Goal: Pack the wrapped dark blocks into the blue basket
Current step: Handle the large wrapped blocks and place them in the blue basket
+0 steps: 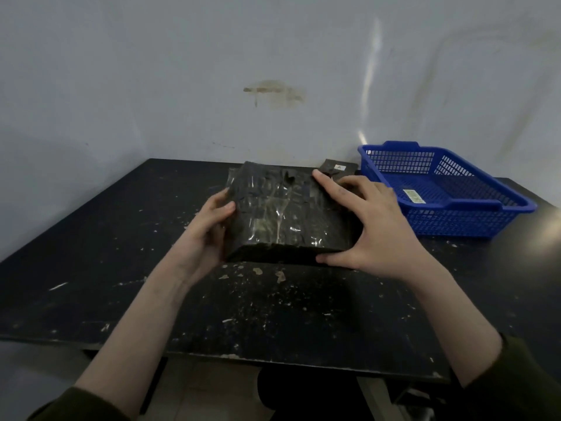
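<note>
Pale, blotched plaster forms the wall (182, 71) behind the bench, marked with a brownish stain near the middle. Below it, a black table (91, 253) is seen, its flat top scuffed and flecked all over with pale chips and scratches.

At the far right of the table a blue basket (455, 221) is set, rectangular and shallow, made of plastic lattice with a solid rim and moulded handles. Only a yellowish label (411, 196) is seen lying on its floor.

At the middle of the table, left of the basket and apart from it, a wrapped dark block (282, 208) is held between both hands. Its shape is a thick slab; its clear film is wrinkled and glossy over a rough black surface. Whether its underside is lifted off the table cannot be told.

The right hand (373, 220) is spread over the block's right edge, fingers laid across the top and the thumb pressed along the near face, so the corner is clasped. The left hand (206, 226) is curled round the left side, thumb on top. Both forearms are bare below dark olive sleeves (522, 384).

Behind the right hand's fingers, a second dark block (329, 171) is partly hidden, bearing a small white tag (339, 167).
</note>
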A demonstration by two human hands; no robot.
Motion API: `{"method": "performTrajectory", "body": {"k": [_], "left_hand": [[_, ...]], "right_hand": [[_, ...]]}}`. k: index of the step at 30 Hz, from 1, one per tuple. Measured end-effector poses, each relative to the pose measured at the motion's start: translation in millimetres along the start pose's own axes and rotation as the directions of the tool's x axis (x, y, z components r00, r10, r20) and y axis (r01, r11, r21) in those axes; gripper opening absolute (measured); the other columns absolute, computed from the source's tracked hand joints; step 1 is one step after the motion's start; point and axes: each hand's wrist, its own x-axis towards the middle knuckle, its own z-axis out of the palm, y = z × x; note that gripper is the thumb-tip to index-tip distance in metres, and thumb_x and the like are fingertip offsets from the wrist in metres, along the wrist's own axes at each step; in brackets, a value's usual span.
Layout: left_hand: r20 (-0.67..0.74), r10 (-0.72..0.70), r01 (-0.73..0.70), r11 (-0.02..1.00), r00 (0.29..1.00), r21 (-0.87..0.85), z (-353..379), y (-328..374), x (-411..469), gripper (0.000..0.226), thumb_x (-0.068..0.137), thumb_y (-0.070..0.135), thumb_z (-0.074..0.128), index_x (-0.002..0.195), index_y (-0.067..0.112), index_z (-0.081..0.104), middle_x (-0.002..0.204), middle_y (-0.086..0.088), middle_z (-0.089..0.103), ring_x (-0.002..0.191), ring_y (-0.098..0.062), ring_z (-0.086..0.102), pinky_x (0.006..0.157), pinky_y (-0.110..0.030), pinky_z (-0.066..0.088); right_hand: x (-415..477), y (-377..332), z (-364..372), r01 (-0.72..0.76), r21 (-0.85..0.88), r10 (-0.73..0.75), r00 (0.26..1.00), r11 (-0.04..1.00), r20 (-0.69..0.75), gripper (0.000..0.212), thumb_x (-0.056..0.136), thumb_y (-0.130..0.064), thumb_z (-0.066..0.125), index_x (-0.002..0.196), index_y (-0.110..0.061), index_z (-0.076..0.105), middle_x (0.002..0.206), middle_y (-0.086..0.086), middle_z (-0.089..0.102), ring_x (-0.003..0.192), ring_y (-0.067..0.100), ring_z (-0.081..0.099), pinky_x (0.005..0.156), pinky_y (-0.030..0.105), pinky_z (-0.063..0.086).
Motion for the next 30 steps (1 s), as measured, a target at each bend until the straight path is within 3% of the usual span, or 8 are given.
{"method": "performTrajectory", "body": {"k": [3, 5, 7, 12, 17, 20, 24, 30], "left_hand": [[-0.05, -0.005, 0.016, 0.974, 0.999, 0.227, 5.3, 4.7, 2.7, 0.099, 0.049, 0.058, 0.077, 0.138, 0.026, 0.048, 0.12, 0.0, 0.061, 0.095, -0.017, 0.061, 0.072, -0.03, 0.051], [-0.068, -0.059, 0.079, 0.934, 0.996, 0.348, 14.7, 4.9, 6.9, 0.108, 0.045, 0.062, 0.079, 0.142, 0.03, 0.042, 0.129, 0.0, 0.058, 0.11, -0.02, 0.059, 0.085, -0.038, 0.051], [-0.116, -0.043, 0.087, 0.907, 0.992, 0.411, 26.5, 0.9, 12.5, 0.114, 0.041, 0.055, 0.09, 0.139, 0.029, 0.039, 0.127, 0.001, 0.06, 0.111, -0.017, 0.063, 0.094, -0.042, 0.052], [-0.292, 0.158, 0.034, 0.83, 0.943, 0.557, 25.4, -12.6, 28.8, 0.083, 0.056, 0.031, 0.094, 0.121, 0.023, 0.043, 0.111, 0.008, 0.061, 0.102, -0.007, 0.062, 0.09, -0.032, 0.053], [-0.32, 0.22, 0.051, 0.747, 0.921, 0.662, 15.0, -11.8, 36.1, 0.081, 0.053, 0.037, 0.094, 0.118, 0.024, 0.047, 0.111, 0.005, 0.062, 0.104, -0.014, 0.061, 0.095, -0.039, 0.053], [-0.332, 0.192, 0.083, 0.745, 0.924, 0.661, 13.6, -10.1, 38.1, 0.082, 0.053, 0.041, 0.094, 0.119, 0.026, 0.047, 0.115, 0.003, 0.061, 0.106, -0.017, 0.061, 0.094, -0.043, 0.053], [-0.329, 0.165, 0.09, 0.766, 0.93, 0.637, 16.5, -9.3, 34.8, 0.081, 0.057, 0.039, 0.092, 0.12, 0.026, 0.044, 0.111, 0.005, 0.06, 0.104, -0.017, 0.061, 0.093, -0.045, 0.054], [-0.29, 0.084, 0.122, 0.77, 0.953, 0.626, 21.5, -4.1, 32.3, 0.089, 0.058, 0.037, 0.091, 0.124, 0.026, 0.032, 0.106, 0.01, 0.055, 0.106, -0.016, 0.059, 0.097, -0.041, 0.051]], "right_hand": [[3.5, -3.8, 8.4, -0.018, -0.274, 0.016, 1.0, 0.961, -0.012, 0.111, 0.061, -0.07, 0.073, 0.151, -0.058, 0.009, 0.147, 0.002, 0.038, 0.136, 0.033, 0.031, 0.115, 0.072, 0.005], [8.7, -10.3, 14.4, -0.021, -0.378, 0.019, 1.0, 0.925, -0.009, 0.109, 0.063, -0.07, 0.073, 0.152, -0.055, 0.012, 0.149, 0.005, 0.039, 0.138, 0.037, 0.03, 0.114, 0.073, 0.002], [13.6, -17.3, 21.0, -0.026, -0.413, 0.029, 1.0, 0.91, 0.002, 0.106, 0.066, -0.072, 0.071, 0.153, -0.054, 0.013, 0.151, 0.005, 0.037, 0.139, 0.037, 0.028, 0.114, 0.073, 0.001], [20.1, -24.6, 34.3, -0.033, -0.387, 0.057, 0.997, 0.921, 0.05, 0.11, 0.066, -0.073, 0.071, 0.153, -0.054, 0.006, 0.155, 0.004, 0.03, 0.142, 0.036, 0.023, 0.115, 0.071, 0.002], [18.3, -15.1, 24.1, -0.109, -0.104, 0.116, 0.991, 0.989, 0.071, 0.105, 0.056, -0.095, 0.048, 0.15, -0.053, 0.025, 0.157, -0.007, 0.031, 0.147, 0.025, 0.022, 0.119, 0.066, 0.005], [16.8, 2.1, 24.2, -0.35, 0.131, 0.359, 0.932, 0.928, -0.052, 0.098, 0.059, -0.084, 0.064, 0.146, -0.052, 0.035, 0.159, -0.003, 0.026, 0.146, 0.029, 0.023, 0.118, 0.064, 0.021], [12.5, 14.2, 34.2, -0.461, 0.424, 0.479, 0.875, 0.78, 0.071, 0.089, 0.056, -0.066, 0.083, 0.134, -0.045, 0.045, 0.14, -0.006, 0.047, 0.127, 0.017, 0.046, 0.11, 0.047, 0.042], [16.8, 14.4, 32.6, -0.441, 0.43, 0.471, 0.881, 0.788, 0.041, 0.073, 0.065, -0.051, 0.087, 0.126, -0.035, 0.049, 0.119, -0.015, 0.046, 0.112, 0.009, 0.044, 0.099, 0.036, 0.042]]}}
